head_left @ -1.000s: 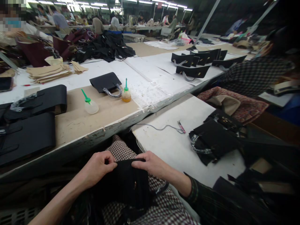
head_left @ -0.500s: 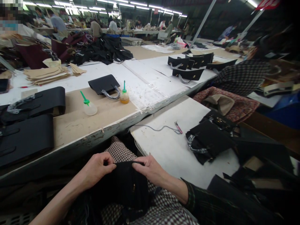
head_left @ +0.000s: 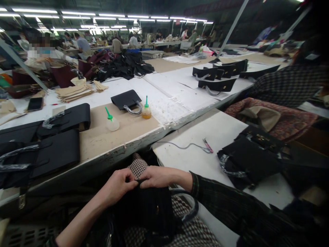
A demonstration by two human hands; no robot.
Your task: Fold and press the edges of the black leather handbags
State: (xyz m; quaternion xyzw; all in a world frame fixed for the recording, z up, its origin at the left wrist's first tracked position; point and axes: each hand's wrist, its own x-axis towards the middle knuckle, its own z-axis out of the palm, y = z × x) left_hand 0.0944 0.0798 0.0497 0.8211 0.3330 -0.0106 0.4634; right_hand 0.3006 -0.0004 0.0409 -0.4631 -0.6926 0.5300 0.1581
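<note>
A black handbag (head_left: 154, 206) rests on my lap over a checkered cloth (head_left: 191, 235). Its curved handle sticks out to the right, and a small gold-coloured fitting shows on its side. My left hand (head_left: 120, 185) pinches the bag's top edge between thumb and fingers. Close beside it, my right hand (head_left: 156, 176) is closed on the same edge, its thumb and fingertips almost touching the left ones. The lower part of the bag is dark and hard to make out.
Glue bottles with green nozzles, one clear (head_left: 113, 124) and one amber (head_left: 146, 112), stand on the left table near a small black bag (head_left: 125, 99). Black bags (head_left: 60, 151) lie further left. Pink-handled snippers (head_left: 207, 145) and black pieces (head_left: 249, 157) lie on the right table.
My right hand has moved left along the bag's edge, up against my left hand. The bag's handle now shows at the right. The whole view has shifted slightly.
</note>
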